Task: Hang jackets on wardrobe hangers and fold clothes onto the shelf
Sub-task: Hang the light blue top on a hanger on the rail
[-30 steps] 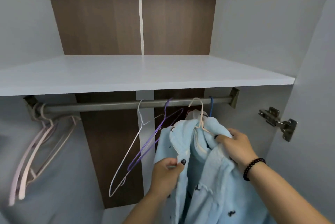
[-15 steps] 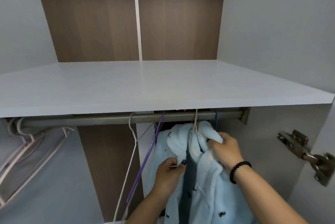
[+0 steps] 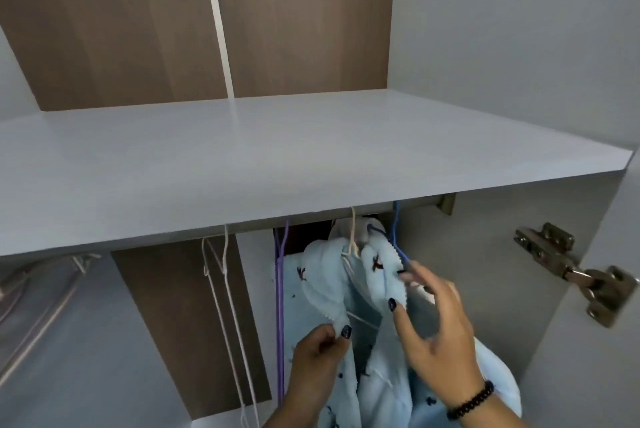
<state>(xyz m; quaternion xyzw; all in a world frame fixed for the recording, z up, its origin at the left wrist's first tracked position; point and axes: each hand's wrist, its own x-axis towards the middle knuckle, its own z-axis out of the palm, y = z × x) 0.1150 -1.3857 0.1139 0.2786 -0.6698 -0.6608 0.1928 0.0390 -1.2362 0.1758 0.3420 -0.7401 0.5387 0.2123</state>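
Wardrobe holds jacket on hanger; shelf bare.

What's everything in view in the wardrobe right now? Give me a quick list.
jacket: one, light blue with small dark marks, hanging below the shelf right of centre
cream hanger: one, carrying the jacket
blue hanger: one, just right of the jacket's collar
purple hanger: one, left of the jacket
white hanger: one, left of the purple one
pale pink hangers: several, number unclear, far left
shelf: one, white, above the hangers
door hinge: one, metal, right side
bracelet: one, black beads, right wrist
left hand: pinches the jacket's left front edge
right hand: fingers spread, at the jacket's right front
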